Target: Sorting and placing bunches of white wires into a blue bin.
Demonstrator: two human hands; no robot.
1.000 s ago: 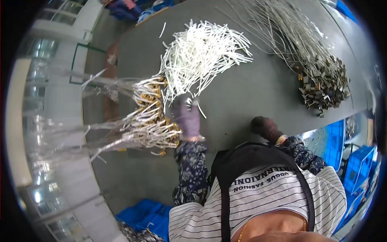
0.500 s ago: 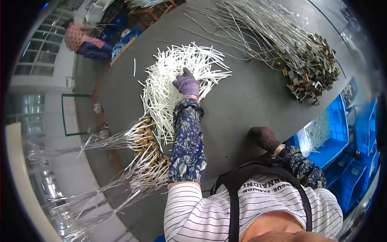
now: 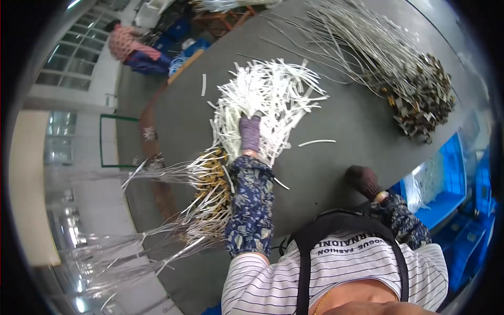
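Note:
My left hand [image 3: 250, 132], in a purple glove, is pushed into a heap of short white tubes [image 3: 281, 86] on the grey table. Tubes cover its fingers, so whether they grip any is hidden. My right hand [image 3: 363, 180], in a dark maroon glove, rests on the table near its front edge, curled into a rounded fist with nothing seen in it. Left of my left forearm lies a bundle of thin wires with yellowish-brown end pieces [image 3: 212, 178], their silvery strands hanging over the table's left edge.
A big bundle of grey wires [image 3: 362, 42] with dark metal-like end blocks [image 3: 424, 100] lies at the far right. Blue bins [image 3: 446, 197] stand beyond the right edge. Stray white tubes [image 3: 316, 142] lie beside the heap. Another person [image 3: 134, 47] bends over at the far left.
My left hand has drawn nearer to me, its fingers sinking among the white tubes. Some tubes are shifted, and one now lies apart on the right. My right hand stays put. The view has shifted slightly.

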